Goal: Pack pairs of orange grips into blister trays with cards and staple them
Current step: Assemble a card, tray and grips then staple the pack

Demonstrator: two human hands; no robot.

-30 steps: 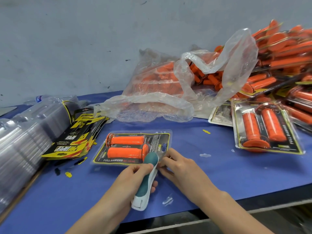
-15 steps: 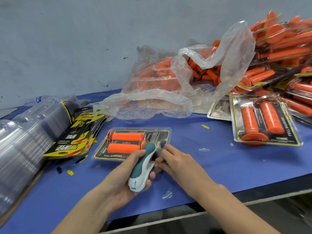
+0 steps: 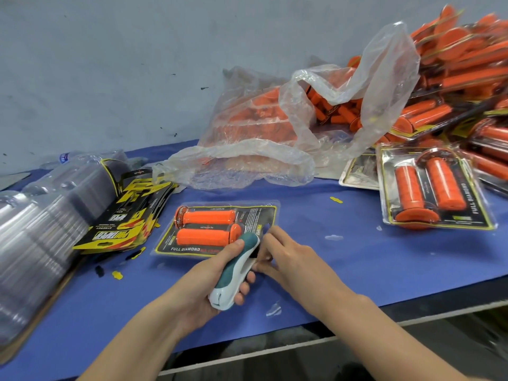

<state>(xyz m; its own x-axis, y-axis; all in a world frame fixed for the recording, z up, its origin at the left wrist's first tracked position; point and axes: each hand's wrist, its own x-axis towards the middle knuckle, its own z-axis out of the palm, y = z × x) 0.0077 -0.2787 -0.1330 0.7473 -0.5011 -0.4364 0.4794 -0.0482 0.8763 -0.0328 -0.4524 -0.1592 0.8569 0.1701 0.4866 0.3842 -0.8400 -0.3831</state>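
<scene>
Head view, one stapler (image 3: 231, 281), near tray (image 3: 265, 213) holding two grips (image 3: 209, 217)

Both forearms are bare all the way up from the left grip (image 3: 220, 273) and the right grip (image 3: 291, 259); the hands themselves are bare too.

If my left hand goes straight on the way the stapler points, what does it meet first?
Probably the blister pack: the left hand aims the stapler at its near edge, beside the lower orange grip. Contact is unclear.

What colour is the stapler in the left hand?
Teal on top, white below; the stapler shows in the head view.
</scene>
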